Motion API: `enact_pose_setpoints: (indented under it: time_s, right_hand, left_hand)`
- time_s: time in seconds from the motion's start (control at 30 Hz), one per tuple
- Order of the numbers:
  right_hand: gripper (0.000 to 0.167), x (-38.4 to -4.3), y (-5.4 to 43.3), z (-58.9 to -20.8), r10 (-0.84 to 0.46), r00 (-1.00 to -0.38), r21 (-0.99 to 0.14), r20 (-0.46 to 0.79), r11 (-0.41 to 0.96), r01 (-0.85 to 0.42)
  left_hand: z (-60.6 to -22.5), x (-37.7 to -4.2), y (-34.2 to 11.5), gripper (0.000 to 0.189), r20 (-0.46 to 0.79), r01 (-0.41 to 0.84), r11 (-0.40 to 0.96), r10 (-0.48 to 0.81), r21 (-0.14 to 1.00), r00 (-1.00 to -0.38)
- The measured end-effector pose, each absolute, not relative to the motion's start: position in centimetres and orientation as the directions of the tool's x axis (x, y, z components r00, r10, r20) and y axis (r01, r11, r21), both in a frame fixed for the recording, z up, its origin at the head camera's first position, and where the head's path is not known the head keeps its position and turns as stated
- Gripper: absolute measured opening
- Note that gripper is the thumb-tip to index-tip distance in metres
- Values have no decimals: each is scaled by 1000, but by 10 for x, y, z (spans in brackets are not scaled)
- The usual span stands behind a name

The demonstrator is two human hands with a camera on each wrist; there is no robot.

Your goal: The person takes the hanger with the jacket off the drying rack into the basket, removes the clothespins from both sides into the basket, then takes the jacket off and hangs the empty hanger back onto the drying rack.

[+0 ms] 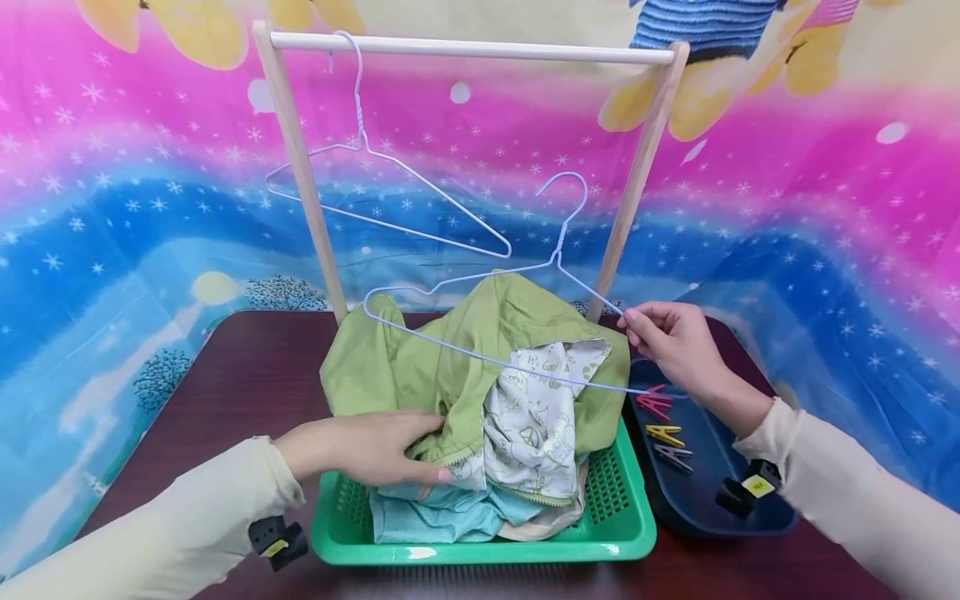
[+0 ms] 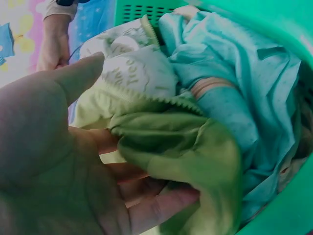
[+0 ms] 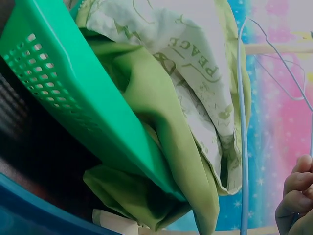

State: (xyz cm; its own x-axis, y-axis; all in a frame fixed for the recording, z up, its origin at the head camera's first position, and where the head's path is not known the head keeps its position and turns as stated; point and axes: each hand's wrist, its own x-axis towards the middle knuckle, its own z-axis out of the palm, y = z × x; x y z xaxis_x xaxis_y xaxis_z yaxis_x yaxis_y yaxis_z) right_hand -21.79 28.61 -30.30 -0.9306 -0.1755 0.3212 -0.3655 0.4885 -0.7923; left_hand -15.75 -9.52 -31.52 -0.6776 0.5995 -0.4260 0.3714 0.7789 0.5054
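Note:
My right hand (image 1: 678, 346) pinches one sloping arm of a pale blue wire hanger (image 1: 457, 348), held tilted above the basket with its hook upward. Beneath it a green zip jacket (image 1: 435, 358) with a white printed lining (image 1: 536, 417) lies heaped over the basket. My left hand (image 1: 367, 446) rests at the jacket's near left edge. In the left wrist view, the fingers (image 2: 161, 208) are spread against the green cloth and the thumb stands apart. Light blue clothing (image 1: 435, 512) lies under the jacket in the green basket (image 1: 480, 553).
Behind the basket stands a wooden rack (image 1: 465, 47); a second wire hanger (image 1: 420, 229) hangs on its bar at the left. To the right, a dark blue tray (image 1: 720, 500) holds red, yellow and grey clothespins (image 1: 665, 433). All stand on a dark brown table (image 1: 247, 375).

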Motion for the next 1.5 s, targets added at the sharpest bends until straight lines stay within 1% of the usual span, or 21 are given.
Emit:
enact_pose_setpoints:
  time_s: [0.1,0.33,0.5,0.57,0.7,0.8,1.0,1.13,1.27,1.5]
  right_hand:
    - [28,-223,288,-302,-170,-935,-787,311,506,-354]
    - [30,-231,289,-299,-143,-952,-769,272,563,-304]
    - [33,-235,289,-295,-101,-966,-764,238,595,-251]
    - [34,-237,290,-293,-84,-967,-763,243,599,-243]
    - [35,-242,291,-289,-53,-960,-753,276,609,-250]
    - [35,-245,291,-287,-33,-946,-734,322,623,-271]
    - [35,-248,290,-281,-7,-893,-662,450,669,-339]
    - [34,-251,288,-275,2,-862,-632,507,682,-369]
    - [31,-253,286,-268,15,-847,-627,532,679,-382]
    - [32,-258,286,-253,30,-830,-633,557,663,-400]
  left_hand:
    - [-310,-160,-99,76,-413,355,770,600,530,-685]
    - [-304,-167,-106,54,-306,344,717,609,607,-732]
    - [-305,-170,-110,49,-257,342,678,621,651,-741]
    - [-304,-171,-112,47,-218,364,653,635,664,-741]
    - [-303,-172,-116,44,-160,389,625,641,677,-750]
    - [-305,-174,-118,42,-150,386,628,629,676,-763]
    - [-306,-177,-123,41,-139,375,621,621,688,-771]
    - [-306,-178,-127,41,-124,380,606,626,699,-770]
    - [-306,-179,-129,42,-108,389,601,625,698,-773]
    - [-304,-183,-132,39,-63,405,613,598,678,-799]
